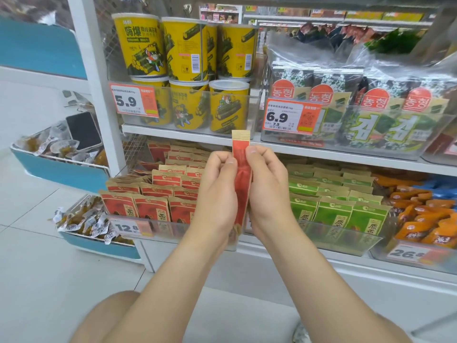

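Observation:
A red and tan snack packet (241, 169) stands edge-on to the camera between both my hands, in front of the lower shelf. My left hand (217, 189) holds its left face with curled fingers and the thumb near the top. My right hand (268, 186) grips its right face the same way. Behind it, a clear bin (138, 225) holds rows of matching red packets (150, 204).
Green packets (336, 209) fill the bin to the right, orange packets (420, 214) beyond. Yellow cans (188, 50) and seaweed packs (371, 115) stand on the upper shelf. Blue-edged trays (59, 172) of wrapped snacks sit at left, with a phone (84, 131).

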`<state>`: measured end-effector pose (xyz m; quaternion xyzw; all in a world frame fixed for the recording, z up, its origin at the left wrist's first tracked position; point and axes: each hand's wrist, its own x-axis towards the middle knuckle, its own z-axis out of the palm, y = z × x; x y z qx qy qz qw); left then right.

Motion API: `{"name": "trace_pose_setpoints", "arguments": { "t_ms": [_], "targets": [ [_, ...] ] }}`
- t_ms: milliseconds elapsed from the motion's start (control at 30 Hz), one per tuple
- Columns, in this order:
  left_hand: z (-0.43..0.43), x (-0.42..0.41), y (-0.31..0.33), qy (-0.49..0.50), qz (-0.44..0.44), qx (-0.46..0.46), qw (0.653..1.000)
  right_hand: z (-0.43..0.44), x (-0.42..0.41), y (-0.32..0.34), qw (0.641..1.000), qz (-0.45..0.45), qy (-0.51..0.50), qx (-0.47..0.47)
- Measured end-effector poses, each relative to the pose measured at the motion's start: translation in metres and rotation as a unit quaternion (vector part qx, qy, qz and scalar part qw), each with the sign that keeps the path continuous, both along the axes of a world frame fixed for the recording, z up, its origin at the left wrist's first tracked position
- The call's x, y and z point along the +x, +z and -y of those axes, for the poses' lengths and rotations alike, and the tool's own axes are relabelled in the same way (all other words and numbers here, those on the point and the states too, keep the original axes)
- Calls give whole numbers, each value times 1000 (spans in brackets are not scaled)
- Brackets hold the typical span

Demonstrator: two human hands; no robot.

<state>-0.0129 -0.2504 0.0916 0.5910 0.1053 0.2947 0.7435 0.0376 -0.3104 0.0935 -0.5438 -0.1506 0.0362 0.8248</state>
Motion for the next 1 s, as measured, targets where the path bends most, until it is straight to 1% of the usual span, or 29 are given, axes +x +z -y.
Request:
{"name": "trace_pose_setpoints", "arguments": {
  "t_ms": [100,233,300,400,467,533,567,633,733,800,833,1000],
  "targets": [
    [-3,-6,-2,1,-17,-1,1000,3,-4,-5,1000,-12,15,-1],
    [-8,-14,-4,5,-20,-14,1000,12,-8,-6,997,15,44,-66],
    [-11,-15,-5,28,-15,-55,998,18,-12,-6,992,22,78,-101],
    [-16,-16,-8,62,-4,-114,992,23,-19,-12,974,56,116,-187],
    [-15,-19,-8,39,4,-147,988,26,-24,-16,967,88,103,-215],
    [-13,-28,-5,-1,9,-155,988,30,-27,-14,974,91,69,-194],
    [-13,-32,-3,-23,7,-132,991,33,-28,-11,980,83,55,-172],
    [-14,-39,0,-71,-3,-56,996,38,-29,-9,988,74,24,-136],
    [-14,-47,-1,-129,-12,40,991,44,-27,-13,990,74,-14,-116],
    [-11,-51,-3,-148,-14,92,985,47,-27,-17,991,77,-25,-111],
    [-10,-53,-3,-154,-12,106,982,48,-27,-19,990,82,-27,-111],
    [-14,-60,-4,-164,-17,120,979,54,-33,-22,986,93,-20,-135]
  ]
}}
